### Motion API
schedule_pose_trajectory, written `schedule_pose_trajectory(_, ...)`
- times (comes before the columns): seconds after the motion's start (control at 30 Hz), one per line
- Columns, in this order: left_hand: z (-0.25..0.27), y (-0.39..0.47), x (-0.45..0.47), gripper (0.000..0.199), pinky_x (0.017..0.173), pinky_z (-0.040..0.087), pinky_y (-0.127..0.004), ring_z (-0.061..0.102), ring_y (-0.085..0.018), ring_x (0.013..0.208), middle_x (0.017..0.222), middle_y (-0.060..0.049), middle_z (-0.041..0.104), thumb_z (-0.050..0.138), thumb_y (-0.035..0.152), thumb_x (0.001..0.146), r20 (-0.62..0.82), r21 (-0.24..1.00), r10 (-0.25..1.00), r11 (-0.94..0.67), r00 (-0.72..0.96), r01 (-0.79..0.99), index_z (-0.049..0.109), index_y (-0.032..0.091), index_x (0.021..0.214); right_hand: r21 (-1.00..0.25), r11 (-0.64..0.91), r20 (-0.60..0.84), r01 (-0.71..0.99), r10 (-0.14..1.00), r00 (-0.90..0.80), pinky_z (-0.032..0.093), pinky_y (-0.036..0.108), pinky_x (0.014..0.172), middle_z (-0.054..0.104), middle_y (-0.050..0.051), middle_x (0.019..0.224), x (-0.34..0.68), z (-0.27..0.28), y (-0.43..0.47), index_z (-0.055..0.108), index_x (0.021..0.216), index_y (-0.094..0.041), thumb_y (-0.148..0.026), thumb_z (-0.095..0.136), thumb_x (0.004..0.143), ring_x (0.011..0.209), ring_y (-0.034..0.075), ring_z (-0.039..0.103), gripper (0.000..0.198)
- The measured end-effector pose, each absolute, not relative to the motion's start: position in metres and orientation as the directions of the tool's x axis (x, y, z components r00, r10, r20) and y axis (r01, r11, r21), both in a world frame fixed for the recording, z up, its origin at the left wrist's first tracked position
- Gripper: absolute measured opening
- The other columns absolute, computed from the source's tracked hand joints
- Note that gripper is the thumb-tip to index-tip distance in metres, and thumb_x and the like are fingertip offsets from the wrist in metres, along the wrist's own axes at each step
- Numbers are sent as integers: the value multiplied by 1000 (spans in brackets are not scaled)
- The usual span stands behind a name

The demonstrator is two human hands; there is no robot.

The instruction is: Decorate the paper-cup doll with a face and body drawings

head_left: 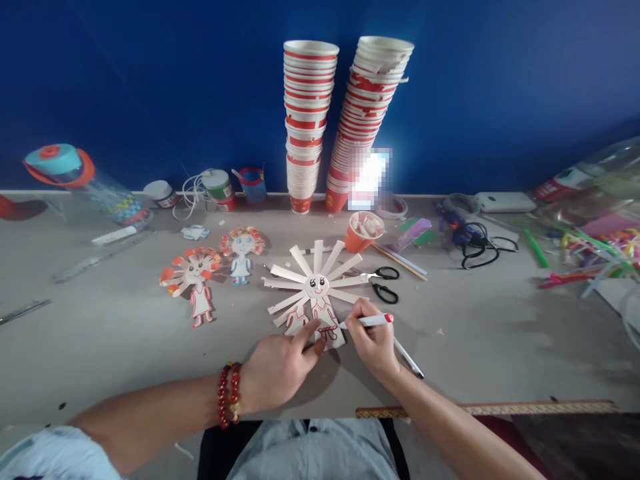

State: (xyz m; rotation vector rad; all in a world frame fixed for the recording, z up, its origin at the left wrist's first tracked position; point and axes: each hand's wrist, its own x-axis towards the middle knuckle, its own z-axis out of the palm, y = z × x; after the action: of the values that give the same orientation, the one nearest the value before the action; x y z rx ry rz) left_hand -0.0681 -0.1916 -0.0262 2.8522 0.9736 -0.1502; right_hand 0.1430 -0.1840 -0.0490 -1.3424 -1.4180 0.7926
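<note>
My right hand (373, 340) pinches a white marker with a red cap end (375, 321), its tip at the lower right of a paper doll's body. The paper doll (324, 312) has a drawn face, a red-outlined dress and long white paper strips fanned out round its head. My left hand (280, 367) rests on it, fingers stretched out and pressing the paper to the table. A second red-outlined paper figure (296, 319) lies partly under my left fingers. Black-handled scissors (386, 283) lie right of the strips. Beside my right hand is another pen (410, 359).
Two coloured paper dolls (201, 297) lie to the left. Tall stacks of paper cups (306, 133) stand against the blue wall. An orange cup (357, 240) holds paper scraps. A bottle (115, 197) stands far left; craft bits (610, 250) are heaped far right.
</note>
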Motion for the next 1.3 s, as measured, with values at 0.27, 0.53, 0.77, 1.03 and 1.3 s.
schedule_pose_trajectory(0.27,-30,-192,-69,51,62,56,-30,68,-16,72,152,-15,40,49,15,91,-109,117,606,-779,788,616,47,24,141,-979,152,181,135,954,238,28,24,46,42,-5,57,147,-55,-181,47,66,-21,-17,52,81,48,10,37,16)
schedule_pose_trajectory(0.53,-19,-190,-73,38,74,57,-32,69,-18,86,140,-12,50,39,17,96,18,340,635,-730,772,592,49,23,132,-952,279,304,129,919,250,35,25,47,51,-3,61,148,-39,-178,51,81,-22,-30,54,90,50,13,46,12)
schedule_pose_trajectory(0.77,-12,-183,-75,23,69,48,-27,66,-17,79,91,-4,68,38,14,94,141,533,684,-662,716,528,57,21,105,-920,391,383,2,901,203,34,26,48,50,-3,60,154,-32,-185,51,80,-22,-32,59,91,51,13,45,17)
schedule_pose_trajectory(1.03,5,-174,-67,14,59,41,-22,63,-13,65,76,2,66,39,27,100,12,660,807,-450,591,602,53,22,102,-895,352,374,-274,927,-31,37,26,49,57,1,70,156,-27,-193,61,88,-23,-35,58,93,58,15,53,14)
schedule_pose_trajectory(1.3,8,-163,-47,20,64,41,-23,65,-16,76,82,2,67,47,13,88,-43,528,791,-500,610,686,53,21,105,-907,412,420,-82,889,-184,48,28,58,64,3,74,152,-18,-197,62,92,-21,-30,53,95,62,16,59,13)
